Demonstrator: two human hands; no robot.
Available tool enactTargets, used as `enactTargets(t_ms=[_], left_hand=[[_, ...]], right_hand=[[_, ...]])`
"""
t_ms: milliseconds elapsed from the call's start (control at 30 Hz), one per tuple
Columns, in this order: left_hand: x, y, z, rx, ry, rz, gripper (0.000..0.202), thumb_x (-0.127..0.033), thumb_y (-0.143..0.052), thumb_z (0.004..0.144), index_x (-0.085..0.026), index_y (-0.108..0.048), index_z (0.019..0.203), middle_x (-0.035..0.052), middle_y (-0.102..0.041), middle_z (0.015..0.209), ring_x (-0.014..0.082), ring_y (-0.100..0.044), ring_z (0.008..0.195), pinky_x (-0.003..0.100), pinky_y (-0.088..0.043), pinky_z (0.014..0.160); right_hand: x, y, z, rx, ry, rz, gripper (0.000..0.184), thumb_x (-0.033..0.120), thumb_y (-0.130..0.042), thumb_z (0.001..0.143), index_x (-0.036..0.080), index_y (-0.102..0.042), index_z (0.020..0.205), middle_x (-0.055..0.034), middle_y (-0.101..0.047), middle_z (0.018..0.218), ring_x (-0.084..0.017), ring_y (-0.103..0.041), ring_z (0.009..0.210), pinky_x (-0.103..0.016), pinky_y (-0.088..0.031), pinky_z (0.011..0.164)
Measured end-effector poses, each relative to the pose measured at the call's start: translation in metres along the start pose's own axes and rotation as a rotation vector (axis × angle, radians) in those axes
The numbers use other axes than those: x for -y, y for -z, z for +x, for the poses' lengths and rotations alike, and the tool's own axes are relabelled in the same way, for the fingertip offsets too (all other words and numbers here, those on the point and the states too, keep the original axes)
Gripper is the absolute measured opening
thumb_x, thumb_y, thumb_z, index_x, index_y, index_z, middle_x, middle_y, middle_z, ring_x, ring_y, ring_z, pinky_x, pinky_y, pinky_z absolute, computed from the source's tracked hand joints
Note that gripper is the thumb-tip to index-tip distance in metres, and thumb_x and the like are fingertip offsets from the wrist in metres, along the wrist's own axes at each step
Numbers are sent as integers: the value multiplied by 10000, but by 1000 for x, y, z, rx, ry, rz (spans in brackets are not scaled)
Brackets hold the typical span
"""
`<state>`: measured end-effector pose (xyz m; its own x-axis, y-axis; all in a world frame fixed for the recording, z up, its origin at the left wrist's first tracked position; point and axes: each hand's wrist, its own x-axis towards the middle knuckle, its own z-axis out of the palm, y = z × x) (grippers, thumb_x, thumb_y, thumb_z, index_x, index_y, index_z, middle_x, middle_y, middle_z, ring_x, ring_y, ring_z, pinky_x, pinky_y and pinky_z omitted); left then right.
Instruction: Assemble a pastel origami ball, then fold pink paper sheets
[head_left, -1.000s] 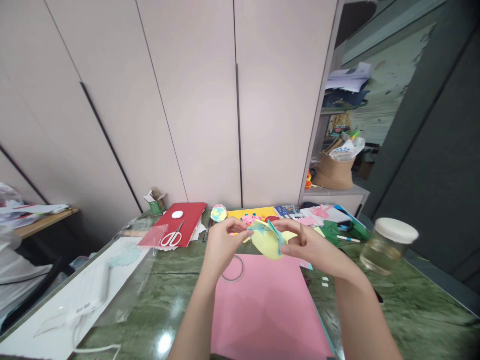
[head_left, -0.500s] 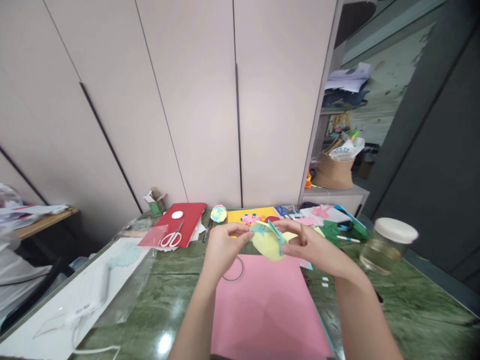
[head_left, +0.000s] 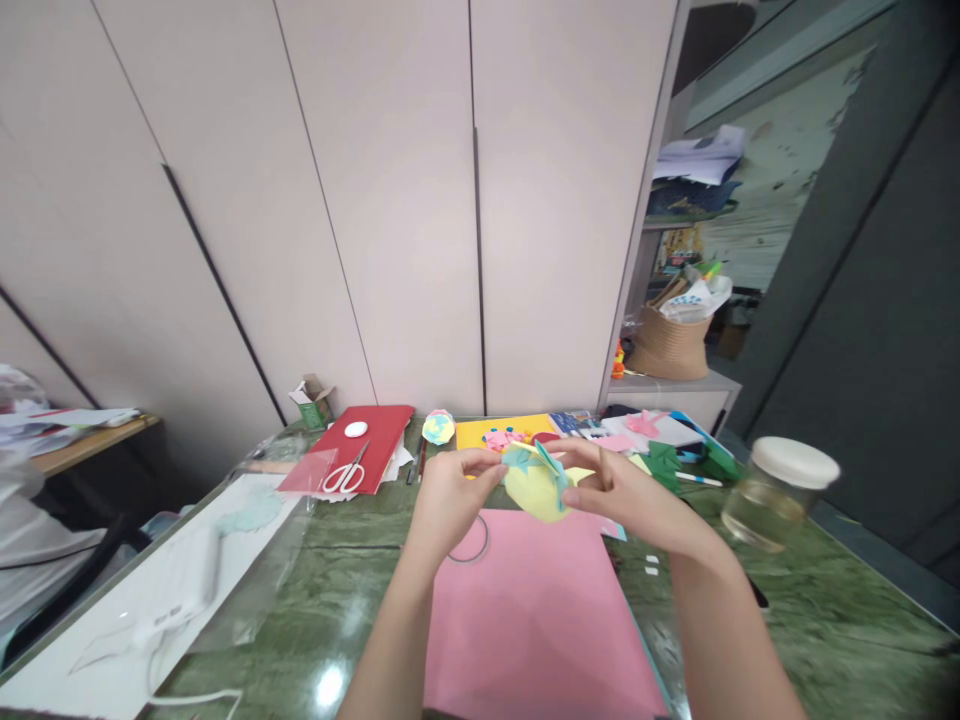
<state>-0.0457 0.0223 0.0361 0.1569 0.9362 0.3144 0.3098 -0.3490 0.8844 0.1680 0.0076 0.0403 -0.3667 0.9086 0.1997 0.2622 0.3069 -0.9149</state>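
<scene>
Between my two hands, above the far end of a pink sheet of paper (head_left: 532, 610), is a yellow and teal paper craft piece (head_left: 534, 490). My left hand (head_left: 459, 495) pinches its left edge between thumb and fingers. On the right side, my right hand (head_left: 611, 490) grips a folded teal part that stands up from the yellow paper. A thin grey ring (head_left: 471, 558) lies by the sheet's upper left corner, partly behind my left forearm. Pink paper pieces with blue dots (head_left: 501, 438) sit on a yellow sheet (head_left: 472, 433) just beyond my hands.
White-handled scissors (head_left: 345, 478) rest on a red folder (head_left: 382, 430) at the back left. A lidded jar of liquid (head_left: 776, 500) stands right of my right forearm. A white power bank-like box (head_left: 187, 575) with a cable lies left. Cabinet doors (head_left: 405, 200) rise behind the table.
Both hands keep hold of the paper piece in nearly the same place. The whole view has shifted very slightly.
</scene>
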Motion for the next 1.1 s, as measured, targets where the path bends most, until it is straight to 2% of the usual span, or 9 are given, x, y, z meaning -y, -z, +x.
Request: enactTargets(t_ms=[167, 333, 467, 733, 933, 1100], left_hand=[[-2, 0, 0, 39, 8, -37, 166, -225, -578, 760, -178, -722, 827, 59, -725, 849, 214, -663, 810, 303, -495, 733], [-2, 1, 0, 74, 20, -62, 202, -223, -568, 768, -179, -726, 886, 64, -724, 857, 217, -660, 822, 312, -497, 746], [1, 1, 0, 90, 12, -44, 228, -222, -547, 782, -186, -720, 927, 61, -722, 877, 212, -659, 832, 312, -496, 755], [7, -1, 2, 114, -30, 0, 253, -222, -511, 797, -208, -713, 950, 47, -719, 917, 194, -656, 829, 290, -492, 752], [8, -2, 2, 138, -34, 18, 272, -231, -479, 803, -199, -706, 949, 52, -708, 866, 201, -645, 811, 295, -485, 752], [5, -2, 0, 138, -46, 67, 255, -281, -462, 816, -195, -702, 827, 44, -695, 790, 205, -640, 761, 281, -473, 695]], right_hand=[[-1, 0, 1, 3, -3, 1, 476, 411, -634, 750, 290, -532, 1199, -76, -505, 1258, -189, -563, 900, -320, -493, 707], [-1, 0, 1, -8, -36, -10, 527, 413, -646, 731, 280, -515, 1224, -72, -584, 1124, -152, -570, 753, -312, -489, 665], [-1, 0, 1, -5, -57, -27, 534, 415, -640, 736, 286, -501, 1235, -61, -599, 1091, -135, -564, 699, -294, -475, 632], [-3, 1, 2, -21, -70, -52, 518, 399, -648, 730, 285, -518, 1219, -53, -607, 1073, -133, -570, 694, -283, -468, 614], [-4, 1, 2, -25, -62, -33, 521, 395, -659, 722, 267, -529, 1210, -57, -614, 1047, -146, -578, 718, -294, -474, 629], [-4, 1, 2, -13, -44, -2, 495, 393, -664, 717, 267, -553, 1182, -54, -623, 1020, -162, -578, 741, -311, -481, 643]])
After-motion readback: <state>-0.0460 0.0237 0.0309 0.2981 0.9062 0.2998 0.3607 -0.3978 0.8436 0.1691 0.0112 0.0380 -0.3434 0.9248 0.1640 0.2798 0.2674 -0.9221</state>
